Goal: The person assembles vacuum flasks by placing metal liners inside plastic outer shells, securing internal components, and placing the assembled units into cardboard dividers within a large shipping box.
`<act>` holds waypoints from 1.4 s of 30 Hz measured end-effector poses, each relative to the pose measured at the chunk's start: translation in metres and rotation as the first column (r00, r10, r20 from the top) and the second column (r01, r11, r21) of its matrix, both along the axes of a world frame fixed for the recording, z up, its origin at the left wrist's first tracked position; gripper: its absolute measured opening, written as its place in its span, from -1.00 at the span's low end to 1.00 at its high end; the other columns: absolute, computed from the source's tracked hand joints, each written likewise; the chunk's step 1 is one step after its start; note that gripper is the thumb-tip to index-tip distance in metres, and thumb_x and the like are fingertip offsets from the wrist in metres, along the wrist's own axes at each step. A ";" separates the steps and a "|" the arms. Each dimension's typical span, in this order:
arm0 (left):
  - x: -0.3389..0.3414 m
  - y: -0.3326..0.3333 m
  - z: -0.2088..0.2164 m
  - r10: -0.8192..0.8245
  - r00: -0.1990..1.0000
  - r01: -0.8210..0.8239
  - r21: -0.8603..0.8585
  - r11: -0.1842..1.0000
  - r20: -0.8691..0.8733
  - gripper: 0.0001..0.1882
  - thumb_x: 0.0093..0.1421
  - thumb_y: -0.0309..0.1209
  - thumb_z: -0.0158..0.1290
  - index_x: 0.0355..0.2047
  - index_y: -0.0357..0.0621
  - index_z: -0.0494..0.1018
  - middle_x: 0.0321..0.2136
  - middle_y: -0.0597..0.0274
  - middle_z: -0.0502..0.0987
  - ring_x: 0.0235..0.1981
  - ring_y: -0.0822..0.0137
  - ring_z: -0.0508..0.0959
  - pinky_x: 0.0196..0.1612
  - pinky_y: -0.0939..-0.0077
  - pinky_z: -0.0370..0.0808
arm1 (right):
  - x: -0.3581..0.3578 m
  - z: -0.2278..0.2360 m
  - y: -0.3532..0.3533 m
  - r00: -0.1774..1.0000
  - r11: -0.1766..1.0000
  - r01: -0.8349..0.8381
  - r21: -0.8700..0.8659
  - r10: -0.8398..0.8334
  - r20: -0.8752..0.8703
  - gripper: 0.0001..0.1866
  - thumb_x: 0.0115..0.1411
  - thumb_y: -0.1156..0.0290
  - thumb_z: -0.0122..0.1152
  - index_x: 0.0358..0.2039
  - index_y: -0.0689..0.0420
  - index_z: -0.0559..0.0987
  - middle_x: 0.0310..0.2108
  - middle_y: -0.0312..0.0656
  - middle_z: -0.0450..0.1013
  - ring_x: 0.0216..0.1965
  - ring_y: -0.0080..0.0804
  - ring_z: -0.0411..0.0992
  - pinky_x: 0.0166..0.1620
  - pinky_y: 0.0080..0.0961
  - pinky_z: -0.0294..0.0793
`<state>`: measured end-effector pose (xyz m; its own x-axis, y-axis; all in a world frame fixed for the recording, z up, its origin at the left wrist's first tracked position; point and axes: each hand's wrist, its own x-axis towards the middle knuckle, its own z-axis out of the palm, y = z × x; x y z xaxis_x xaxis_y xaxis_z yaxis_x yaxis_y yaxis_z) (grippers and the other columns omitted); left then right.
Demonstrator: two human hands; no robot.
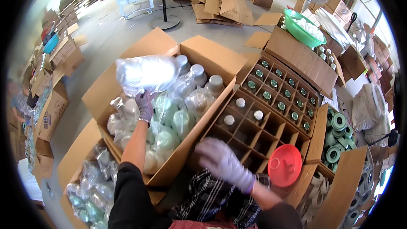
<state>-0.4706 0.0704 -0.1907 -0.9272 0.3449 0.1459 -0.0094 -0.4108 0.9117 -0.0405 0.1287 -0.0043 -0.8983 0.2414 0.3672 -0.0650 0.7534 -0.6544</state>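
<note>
My left hand, in a thin grey glove, grips a shiny silvery-white bundle in clear plastic from below. It holds the bundle over a large open carton. Inside that carton are bagged pale-green glass pieces and several grey-topped cylindrical pieces. My right hand, gloved too, is smeared by motion above my lap, beside a carton with cardboard dividers. Nothing shows in it, but its fingers are blurred. Three white-capped bottles stand in the divider cells nearest the large carton.
A red plastic bowl rests on the divided carton's near corner. Beyond are green-topped bottles in cells and a green basin of white pieces. Green rings fill a carton at right; another carton of bagged pieces stands at lower left.
</note>
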 end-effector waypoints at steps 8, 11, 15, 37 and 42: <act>-0.058 0.099 -0.071 -0.369 0.891 -0.213 -0.961 0.175 -0.265 -0.69 -0.04 -0.26 0.08 -0.49 -0.32 0.55 -0.38 -0.27 0.58 -0.25 -0.08 0.63 -0.12 0.12 0.54 | 0.036 -0.036 -0.016 0.980 0.999 0.049 -0.012 -0.045 0.195 -0.44 0.04 0.32 0.32 0.09 0.11 0.46 0.06 -0.14 0.38 0.07 -0.20 0.37 0.15 -0.22 0.39; -0.087 0.087 -0.091 -0.547 0.828 -0.160 -0.987 -0.018 -0.124 -0.66 -0.02 -0.23 0.09 -0.42 -0.30 0.60 -0.33 -0.24 0.59 -0.21 -0.12 0.61 -0.08 0.06 0.52 | 0.023 -0.017 -0.005 0.996 0.996 0.090 -0.024 -0.091 -0.014 -0.63 -0.04 0.39 0.34 -0.18 0.20 0.56 -0.20 -0.11 0.49 -0.11 -0.13 0.45 0.09 -0.08 0.41; -0.014 0.182 0.068 -0.680 0.642 -0.262 -0.935 0.239 -0.354 -0.63 0.11 -0.18 0.10 -0.35 -0.33 0.57 -0.41 -0.16 0.60 -0.36 -0.03 0.62 -0.17 0.20 0.55 | 0.016 -0.031 0.005 0.978 0.975 0.200 -0.097 -0.204 -0.030 -0.65 -0.06 0.40 0.34 -0.20 0.20 0.59 -0.21 -0.11 0.51 -0.13 -0.13 0.47 0.08 -0.10 0.44; -0.049 0.299 -0.126 -0.211 0.977 0.212 -0.210 0.954 0.028 -0.53 0.40 -0.29 -0.24 0.27 -0.14 0.25 0.24 -0.01 0.27 0.22 0.15 0.33 0.35 0.23 0.18 | 0.004 -0.084 -0.010 0.923 0.913 0.329 -0.241 -0.365 -0.124 -0.63 0.19 0.17 0.21 -0.10 0.16 0.54 -0.10 0.00 0.45 -0.09 0.01 0.42 0.01 -0.07 0.42; 0.152 0.170 0.090 -0.196 0.930 0.174 -0.096 0.980 -0.312 -0.53 0.41 -0.35 -0.19 0.24 -0.39 0.21 0.24 -0.13 0.26 0.25 0.04 0.31 0.34 0.13 0.21 | 0.019 -0.036 -0.008 0.816 0.043 -0.196 -0.980 -0.547 -0.188 -0.03 0.19 0.12 0.26 0.42 -0.10 -0.16 0.38 -0.16 -0.02 0.26 -0.17 0.19 0.17 -0.23 0.37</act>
<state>-0.3182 0.2401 -0.1006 -0.7547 0.5245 0.3942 0.2161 -0.3686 0.9041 -0.0212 0.1208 -0.0403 -0.5809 0.8085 -0.0941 -0.5567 -0.4790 -0.6787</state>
